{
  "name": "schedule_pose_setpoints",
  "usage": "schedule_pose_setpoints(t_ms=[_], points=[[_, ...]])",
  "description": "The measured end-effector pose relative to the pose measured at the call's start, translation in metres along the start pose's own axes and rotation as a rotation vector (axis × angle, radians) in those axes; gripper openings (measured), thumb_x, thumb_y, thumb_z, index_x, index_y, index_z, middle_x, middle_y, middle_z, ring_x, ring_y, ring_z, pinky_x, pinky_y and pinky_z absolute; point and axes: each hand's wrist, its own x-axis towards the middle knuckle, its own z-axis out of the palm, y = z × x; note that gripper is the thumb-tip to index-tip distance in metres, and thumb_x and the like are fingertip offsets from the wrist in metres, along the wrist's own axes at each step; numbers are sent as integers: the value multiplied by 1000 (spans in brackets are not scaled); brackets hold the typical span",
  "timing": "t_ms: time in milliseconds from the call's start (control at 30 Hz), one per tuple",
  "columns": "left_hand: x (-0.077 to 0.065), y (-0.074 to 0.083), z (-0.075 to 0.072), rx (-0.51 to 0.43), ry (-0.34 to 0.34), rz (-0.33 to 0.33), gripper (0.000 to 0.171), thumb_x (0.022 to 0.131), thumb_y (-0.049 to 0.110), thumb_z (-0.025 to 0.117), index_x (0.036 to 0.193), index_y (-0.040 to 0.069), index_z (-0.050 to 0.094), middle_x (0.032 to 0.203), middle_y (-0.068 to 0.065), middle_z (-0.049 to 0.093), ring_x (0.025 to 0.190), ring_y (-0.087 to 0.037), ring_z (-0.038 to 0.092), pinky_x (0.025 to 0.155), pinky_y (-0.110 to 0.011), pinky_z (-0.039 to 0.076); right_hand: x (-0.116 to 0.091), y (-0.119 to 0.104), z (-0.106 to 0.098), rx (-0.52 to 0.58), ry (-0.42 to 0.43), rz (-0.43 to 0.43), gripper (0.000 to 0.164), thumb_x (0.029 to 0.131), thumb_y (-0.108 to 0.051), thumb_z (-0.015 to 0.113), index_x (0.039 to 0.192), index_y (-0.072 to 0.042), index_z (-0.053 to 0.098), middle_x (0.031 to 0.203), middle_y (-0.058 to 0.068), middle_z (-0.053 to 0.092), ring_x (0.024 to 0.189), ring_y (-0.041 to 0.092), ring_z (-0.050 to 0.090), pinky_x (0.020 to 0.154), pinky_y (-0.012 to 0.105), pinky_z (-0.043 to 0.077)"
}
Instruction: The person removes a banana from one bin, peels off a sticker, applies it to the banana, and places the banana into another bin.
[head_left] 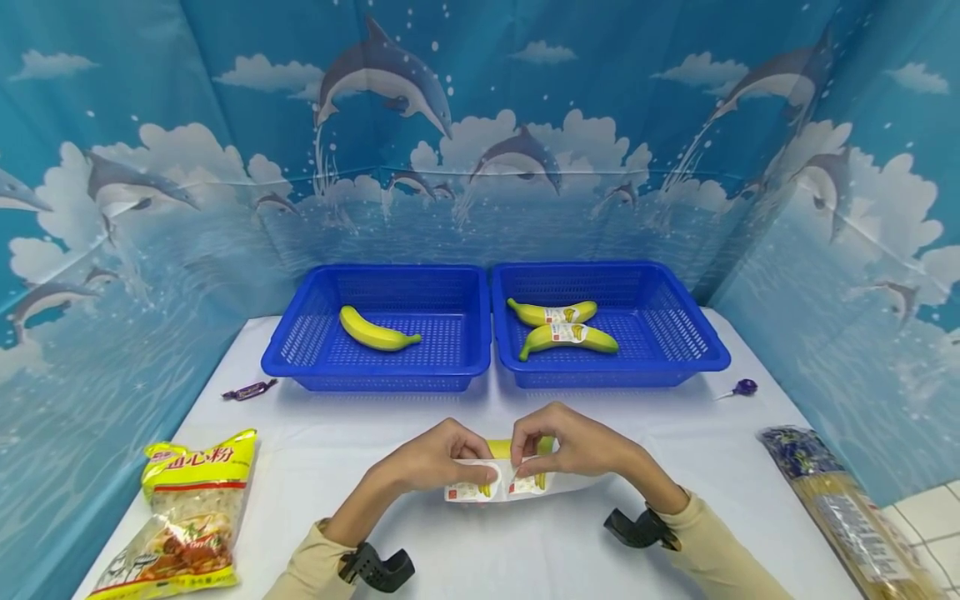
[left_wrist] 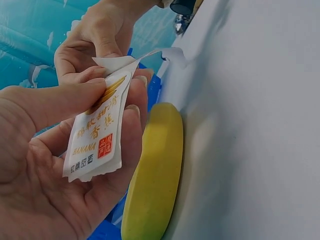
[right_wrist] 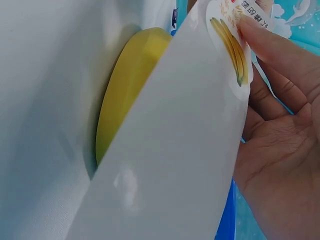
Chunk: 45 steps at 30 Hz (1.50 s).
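Observation:
Over the white table, both hands hold a strip of banana labels (head_left: 474,490) on glossy white backing. My left hand (head_left: 437,457) pinches its left end, thumb on top of a printed label and fingers behind. My right hand (head_left: 577,442) pinches the strip near its middle, thumb and fingertips at the edge of a label with a banana picture (right_wrist: 231,52). In the left wrist view the strip's paper bends up between the two hands. A plain yellow banana (left_wrist: 156,170) lies on the table just beyond the strip, partly hidden by hands and paper.
A blue basket (head_left: 375,368) at back left holds one unlabelled banana (head_left: 375,333). The blue basket (head_left: 622,367) beside it holds two labelled bananas (head_left: 573,335). Around lie a wrapped candy (head_left: 250,390), a food bag (head_left: 191,517), a lollipop (head_left: 744,387) and a long noodle-like pack (head_left: 847,508).

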Motion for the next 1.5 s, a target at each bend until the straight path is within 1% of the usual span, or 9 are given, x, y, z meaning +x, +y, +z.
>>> schedule_pose_setpoints(t_ms=[233,400,533,800,1100,1333,1433,1467,1500], points=[[1,-2,1,38,5,1,6,97,4,77,97,-2,79,83,-5,79,67,-6,63,62,-17,50,1,4,0,0,12,-39,8,96,-5,81,97,-12,77,99,1,77,88,9,70,81,35,65],[1,-4,2,58,12,0,5,97,2,78,96,-2,79,82,-5,78,66,-7,63,61,-16,50,1,5,-2,33,22,-72,7,97,-6,80,96,-12,77,107,6,77,92,13,72,79,38,66],[1,-6,3,74,21,1,5,97,3,77,94,-1,79,80,-5,78,63,-7,63,58,-16,49,1,5,-3,38,22,-65,4,98,-9,80,97,-11,77,108,8,77,93,14,72,79,39,66],[2,-5,8,133,41,-29,7,97,5,78,90,4,78,70,-4,75,57,-7,61,53,-17,47,-1,5,-4,25,31,-55,5,98,-10,80,102,-12,79,107,11,78,91,14,72,83,38,65],[0,-6,11,184,44,-45,7,95,3,79,89,6,79,59,3,63,52,-4,53,48,-17,39,1,5,-4,10,36,-68,3,98,-10,81,99,-9,78,101,5,79,90,13,72,83,36,65],[1,-6,11,214,34,-53,6,94,3,80,89,6,79,64,0,70,55,-4,54,49,-18,41,0,4,-4,16,39,-25,4,97,-8,81,98,-7,77,95,2,79,84,12,73,80,38,66],[0,-6,11,226,25,-53,4,95,4,79,91,4,80,64,4,69,53,-3,52,48,-17,38,0,3,-4,16,44,-11,5,97,-8,81,96,-8,76,93,2,79,83,16,74,80,38,66],[0,-10,10,252,21,-39,5,97,6,78,92,6,80,64,7,69,53,-2,52,48,-17,39,-1,3,-4,17,47,-5,5,97,-8,81,96,-7,76,92,2,79,82,17,74,80,38,66],[0,-10,11,261,20,-46,5,97,7,78,92,6,80,64,8,69,53,-1,52,48,-17,40,-1,3,-4,15,50,1,5,97,-8,81,96,-8,76,92,2,79,83,18,74,80,37,65]])
